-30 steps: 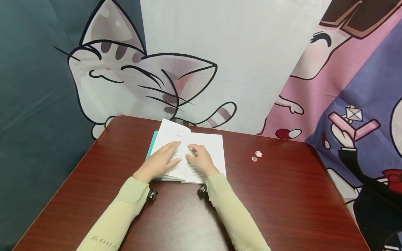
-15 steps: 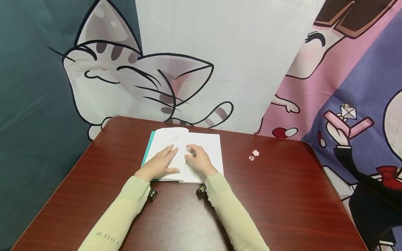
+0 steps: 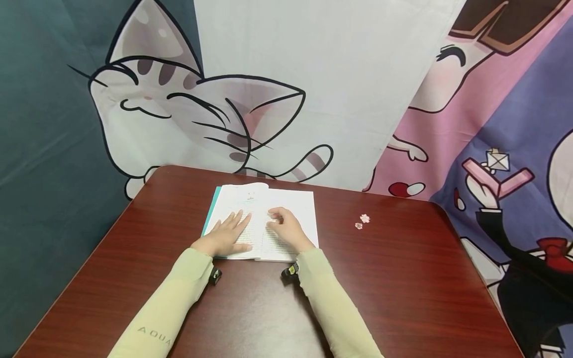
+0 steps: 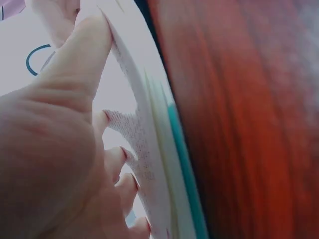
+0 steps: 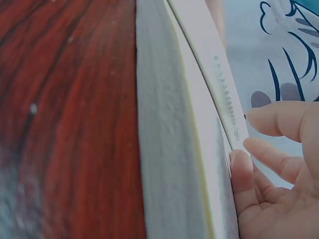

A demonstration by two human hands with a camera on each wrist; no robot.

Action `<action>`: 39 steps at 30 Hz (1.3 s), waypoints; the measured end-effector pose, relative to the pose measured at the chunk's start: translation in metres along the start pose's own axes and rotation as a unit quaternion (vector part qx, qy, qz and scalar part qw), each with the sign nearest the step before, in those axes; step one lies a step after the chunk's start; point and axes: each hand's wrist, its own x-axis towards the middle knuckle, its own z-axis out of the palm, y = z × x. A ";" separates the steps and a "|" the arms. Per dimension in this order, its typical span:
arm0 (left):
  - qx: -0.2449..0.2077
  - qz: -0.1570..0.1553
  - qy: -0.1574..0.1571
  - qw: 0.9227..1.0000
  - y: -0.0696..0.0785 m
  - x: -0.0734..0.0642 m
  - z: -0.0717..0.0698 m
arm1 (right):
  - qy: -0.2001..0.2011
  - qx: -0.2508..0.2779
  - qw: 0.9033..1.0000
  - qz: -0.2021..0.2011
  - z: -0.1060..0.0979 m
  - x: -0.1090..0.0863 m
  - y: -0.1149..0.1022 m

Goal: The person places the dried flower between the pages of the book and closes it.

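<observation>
Under left grip [image 3: 224,237] | open book [image 3: 260,219] (teal-edged) | right grip [image 3: 290,229] over right page [image 3: 305,211]

Pale yellow-green sleeves [image 3: 330,298], a black device [image 3: 216,276] just behind each hand [image 3: 225,237], dark "AQUA" lettering [image 3: 153,333] on the left sleeve [image 3: 167,298].

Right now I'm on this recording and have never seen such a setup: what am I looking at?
There is no machine here: a person works with two bare hands. The wide picture comes from a camera worn on the head; the two close-ups come from cameras on the left and right wrists. On the reddish-brown table lies an open book, with two small pale flower-shaped pieces to its right. The left hand rests, fingers spread, on the left page. The right hand is loosely curled at the right page. Neither plainly grips anything. Behind hangs a cartoon-printed cloth.
</observation>
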 end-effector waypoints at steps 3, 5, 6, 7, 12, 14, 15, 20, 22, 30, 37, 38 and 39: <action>0.011 -0.010 -0.013 1.000 -0.002 0.000 0.001 | 0.002 0.022 1.000 0.002 -0.001 0.000 0.004; 0.013 -0.016 -0.019 1.000 -0.002 0.001 0.001 | 0.006 0.041 0.999 -0.001 -0.002 -0.001 0.006; 0.013 -0.019 -0.022 0.999 -0.001 0.001 0.002 | 0.010 0.050 0.999 -0.002 -0.003 -0.002 0.007; 0.012 -0.022 -0.025 0.999 0.000 0.000 0.001 | 0.013 0.063 0.998 -0.004 -0.004 -0.003 0.007; 0.013 -0.030 -0.030 0.999 0.005 -0.002 -0.001 | 0.046 0.117 0.992 -0.022 -0.013 -0.009 0.011; 0.017 -0.033 -0.029 0.999 0.005 -0.002 -0.001 | 0.060 0.120 0.991 -0.026 -0.020 -0.013 0.012; 0.017 -0.033 -0.027 0.999 0.005 -0.001 -0.001 | 0.067 0.115 0.991 -0.026 -0.024 -0.014 0.013; 0.021 -0.036 -0.028 0.999 0.005 0.000 0.001 | 0.107 0.074 0.991 -0.033 -0.052 -0.025 0.014; 0.019 -0.037 -0.029 0.999 0.006 0.000 0.000 | 0.123 0.061 0.990 -0.034 -0.062 -0.028 0.015; 0.017 -0.047 -0.029 0.998 0.007 -0.001 -0.002 | 0.169 0.030 0.985 -0.015 -0.097 -0.038 0.037; 0.027 -0.046 -0.030 0.998 0.006 0.000 0.000 | 0.233 0.028 0.971 0.048 -0.123 -0.048 0.057; 0.025 -0.045 -0.030 0.998 0.006 -0.001 -0.001 | 0.243 0.031 0.968 0.057 -0.127 -0.049 0.060; 0.023 -0.046 -0.030 0.998 0.006 -0.001 -0.001 | 0.251 0.033 0.965 0.068 -0.130 -0.050 0.063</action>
